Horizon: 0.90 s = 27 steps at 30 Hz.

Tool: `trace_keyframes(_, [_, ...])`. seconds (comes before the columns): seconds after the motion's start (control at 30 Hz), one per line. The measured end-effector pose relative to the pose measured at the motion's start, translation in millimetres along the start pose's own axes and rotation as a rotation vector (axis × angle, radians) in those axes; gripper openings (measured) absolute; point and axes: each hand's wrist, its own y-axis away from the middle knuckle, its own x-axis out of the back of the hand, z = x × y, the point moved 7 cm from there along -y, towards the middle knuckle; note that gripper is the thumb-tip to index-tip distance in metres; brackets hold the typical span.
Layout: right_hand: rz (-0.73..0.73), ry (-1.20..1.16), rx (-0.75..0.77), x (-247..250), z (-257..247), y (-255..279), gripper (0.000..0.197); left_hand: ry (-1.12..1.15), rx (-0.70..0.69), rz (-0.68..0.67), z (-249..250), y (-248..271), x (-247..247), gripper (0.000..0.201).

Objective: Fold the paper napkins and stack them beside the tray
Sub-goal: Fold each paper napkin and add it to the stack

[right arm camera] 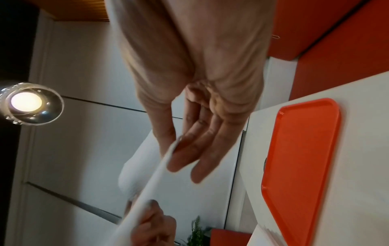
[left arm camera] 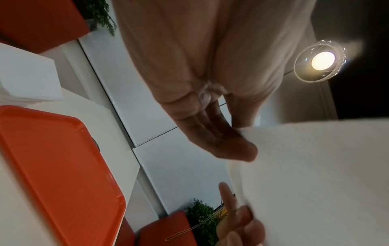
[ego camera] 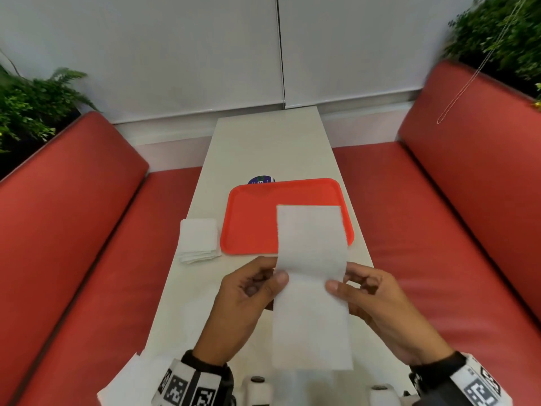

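Pinching long white paper napkin mid-length: left hand at its left edge, right hand at right edge, thumbs on top. Napkin held lower centre of frame, above white table, overlapping orange tray. Folded napkin stack just left of tray.

One orange plastic tray, one white paper napkin held up, one stack of folded white napkins, two red cushioned benches, one white worktop.
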Motion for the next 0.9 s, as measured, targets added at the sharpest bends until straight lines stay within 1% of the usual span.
trace_keyframes(0.07, [-0.042, -0.022, 0.000, -4, -3, -1, 0.027, -0.018, -0.006, -0.008, 1, -1, 4, 0.014])
trace_keyframes(0.13, [-0.049, -0.055, 0.048, -8, -9, -2, 0.020, -0.020, -0.023, -0.015, 4, -2, 7, 0.012])
trace_keyframes(0.17, [-0.025, -0.068, 0.074, -9, -12, -3, 0.019, -0.036, -0.043, -0.028, 5, -2, 8, 0.013])
trace_keyframes(0.23, [-0.030, -0.049, 0.114, -14, -14, -4, 0.028, -0.079, -0.102, -0.063, 8, 0, 10, 0.021])
trace_keyframes(0.27, [-0.033, -0.039, 0.112, -13, -11, -5, 0.024, -0.105, -0.119, -0.071, 10, 0, 11, 0.026])
trace_keyframes(0.3, [-0.011, -0.044, 0.108, -15, -13, -5, 0.013, -0.132, -0.121, -0.071, 10, 0, 14, 0.030])
trace_keyframes(0.37, [0.007, -0.055, 0.095, -15, -13, -8, 0.038, -0.166, -0.127, -0.077, 8, -1, 18, 0.033])
trace_keyframes(0.4, [0.002, -0.064, 0.096, -17, -14, -9, 0.044, -0.172, -0.120, -0.072, 6, -1, 20, 0.035])
trace_keyframes(0.43, [0.013, -0.042, 0.124, -21, -19, -9, 0.040, -0.169, -0.108, -0.066, 5, -2, 21, 0.039])
trace_keyframes(0.47, [-0.001, 0.030, 0.174, -25, -22, -11, 0.029, -0.150, -0.090, -0.046, 4, -2, 22, 0.041])
trace_keyframes(0.5, [0.010, 0.122, 0.225, -31, -26, -13, 0.018, -0.132, -0.073, -0.014, 1, -2, 23, 0.040])
trace_keyframes(0.53, [0.030, 0.197, 0.274, -32, -27, -16, 0.010, -0.076, -0.036, 0.037, -1, -3, 26, 0.032])
trace_keyframes(0.57, [0.052, 0.261, 0.306, -35, -28, -19, 0.008, 0.014, 0.025, 0.089, -5, -5, 28, 0.020])
trace_keyframes(0.6, [0.073, 0.302, 0.334, -37, -29, -22, 0.009, 0.098, 0.095, 0.125, -10, -5, 29, 0.019])
trace_keyframes(0.63, [0.096, 0.331, 0.350, -40, -32, -25, 0.010, 0.147, 0.143, 0.132, -15, -6, 30, 0.029])
trace_keyframes(0.67, [0.116, 0.344, 0.364, -43, -33, -29, 0.010, 0.137, 0.168, 0.114, -19, -7, 30, 0.036])
trace_keyframes(0.7, [0.133, 0.370, 0.378, -46, -34, -33, 0.011, 0.104, 0.169, 0.105, -21, -9, 32, 0.033])
trace_keyframes(0.77, [0.154, 0.413, 0.386, -53, -34, -44, 0.014, 0.093, 0.171, 0.132, -20, -13, 37, 0.021])
trace_keyframes(0.83, [0.163, 0.361, 0.322, -60, -28, -58, 0.028, 0.118, 0.176, 0.194, -23, -18, 51, 0.025])
trace_keyframes(0.9, [0.149, 0.324, 0.177, -66, -14, -71, 0.047, 0.120, 0.171, 0.249, -25, -24, 66, 0.028])
